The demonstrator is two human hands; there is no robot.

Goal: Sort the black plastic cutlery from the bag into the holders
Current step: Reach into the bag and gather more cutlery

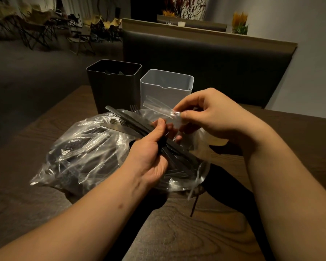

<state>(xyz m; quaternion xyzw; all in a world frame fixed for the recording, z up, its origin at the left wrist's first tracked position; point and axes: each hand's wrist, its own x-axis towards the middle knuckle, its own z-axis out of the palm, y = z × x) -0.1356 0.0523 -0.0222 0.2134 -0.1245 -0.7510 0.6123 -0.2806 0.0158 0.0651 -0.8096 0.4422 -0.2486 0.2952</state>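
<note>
Works over worktop [271, 213], bag [79, 153] slumped close, two holders [111, 91] just behind for short drops. Grips cutlery bundle [132, 122] above bag in curled left fingers [159, 129] to steady it; pinches clear wrapper [158, 108] with right fingers [183, 106], likely stripping it.

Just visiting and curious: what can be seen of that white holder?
The white holder is a tall, plastic-looking box with rounded corners, an open top and a small notch in its near rim. It stands upright on the table, right of the black holder without touching it, behind the bag.
</note>
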